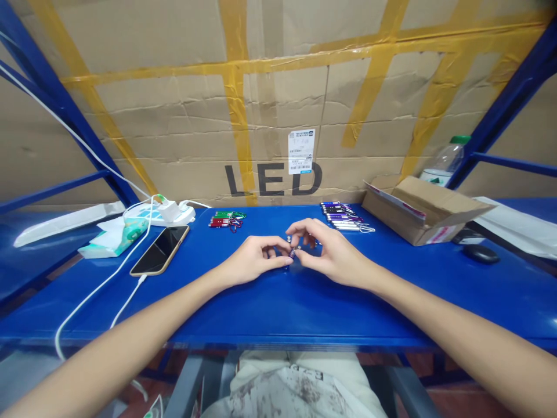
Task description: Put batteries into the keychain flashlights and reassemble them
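Note:
Over the middle of the blue table, my left hand pinches a small dark purple, silver-ended piece between thumb and fingertips. My right hand meets it from the other side, fingers curled and thumb close to the same piece. What the right fingertips grip is too small to make out. Shiny little bits show between and under the hands, partly hidden by the fingers. Behind lie two groups of slim keychain penlights with carabiner clips: red and green penlights at left, purple, black and silver penlights at right.
An open cardboard box stands at right, beside a black mouse and a plastic bottle. At left are a phone on a white cable, a tissue pack and a power strip. Taped cardboard backs the table.

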### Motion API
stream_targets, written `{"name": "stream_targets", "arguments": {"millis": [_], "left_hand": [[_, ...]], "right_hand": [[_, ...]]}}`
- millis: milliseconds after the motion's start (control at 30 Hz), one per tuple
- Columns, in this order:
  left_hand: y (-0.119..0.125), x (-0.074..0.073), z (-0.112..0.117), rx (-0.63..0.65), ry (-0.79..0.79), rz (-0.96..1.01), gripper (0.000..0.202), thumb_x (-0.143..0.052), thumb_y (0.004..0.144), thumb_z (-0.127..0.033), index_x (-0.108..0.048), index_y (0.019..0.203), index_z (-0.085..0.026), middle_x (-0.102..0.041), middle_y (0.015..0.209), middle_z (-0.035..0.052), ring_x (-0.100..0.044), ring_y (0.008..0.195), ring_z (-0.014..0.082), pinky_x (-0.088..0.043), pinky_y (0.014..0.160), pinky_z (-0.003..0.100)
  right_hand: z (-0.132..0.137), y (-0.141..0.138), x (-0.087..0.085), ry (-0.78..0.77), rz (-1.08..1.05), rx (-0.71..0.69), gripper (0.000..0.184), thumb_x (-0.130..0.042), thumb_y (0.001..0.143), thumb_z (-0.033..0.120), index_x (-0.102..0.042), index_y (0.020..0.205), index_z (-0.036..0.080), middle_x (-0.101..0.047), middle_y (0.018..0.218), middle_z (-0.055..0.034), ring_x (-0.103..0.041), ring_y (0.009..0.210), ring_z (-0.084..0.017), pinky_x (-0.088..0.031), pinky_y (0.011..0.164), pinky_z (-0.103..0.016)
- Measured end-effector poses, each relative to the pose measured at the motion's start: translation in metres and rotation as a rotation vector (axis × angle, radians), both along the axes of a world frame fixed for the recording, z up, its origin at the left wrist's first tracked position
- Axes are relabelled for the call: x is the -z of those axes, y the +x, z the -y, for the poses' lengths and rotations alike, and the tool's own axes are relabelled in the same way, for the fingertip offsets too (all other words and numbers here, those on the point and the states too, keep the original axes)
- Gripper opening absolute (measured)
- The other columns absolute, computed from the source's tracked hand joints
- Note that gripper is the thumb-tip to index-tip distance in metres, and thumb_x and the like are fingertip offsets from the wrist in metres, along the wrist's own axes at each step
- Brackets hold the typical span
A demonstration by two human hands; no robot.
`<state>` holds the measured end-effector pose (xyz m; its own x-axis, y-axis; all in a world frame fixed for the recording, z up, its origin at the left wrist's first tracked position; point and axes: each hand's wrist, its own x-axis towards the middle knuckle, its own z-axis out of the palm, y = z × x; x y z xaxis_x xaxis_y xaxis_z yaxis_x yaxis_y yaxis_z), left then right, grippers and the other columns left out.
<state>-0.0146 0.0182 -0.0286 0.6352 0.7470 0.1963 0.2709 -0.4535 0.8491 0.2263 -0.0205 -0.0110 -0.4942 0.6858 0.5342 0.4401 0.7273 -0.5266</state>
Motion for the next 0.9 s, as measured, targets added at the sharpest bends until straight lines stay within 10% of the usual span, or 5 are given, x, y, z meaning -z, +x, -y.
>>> {"name": "stream_targets", "arguments": {"millis": [633, 900], "left_hand": [[-0.0011, 0.0022, -0.0023, -0.008, -0.017, 0.028, 0.030, -0.081, 0.090, -0.041, -0.082, 0.109, -0.017, -0.078, 0.084, 0.0025, -0.064, 0.067, 0.0137, -0.049, 0.064, 0.024], [-0.0015, 0.0027, -0.0053, -0.065, 0.014, 0.047, 0.033, -0.081, 0.091, -0.040, -0.080, 0.115, -0.018, -0.079, 0.082, 0.0025, -0.066, 0.064, 0.0136, -0.050, 0.063, 0.024]], "right_hand": [[0.0000, -0.0019, 0.0011, -0.062, -0.098, -0.007, 0.032, -0.064, 0.099, 0.021, -0.058, 0.131, 0.025, -0.071, 0.111, -0.0056, -0.065, 0.095, -0.021, -0.053, 0.082, -0.036], [-0.0074, 0.0019, 0.0024, 0.022, -0.129, 0.226, 0.024, -0.057, 0.101, 0.021, -0.058, 0.125, 0.022, -0.071, 0.102, -0.0052, -0.064, 0.087, -0.021, -0.051, 0.079, -0.036]]}}
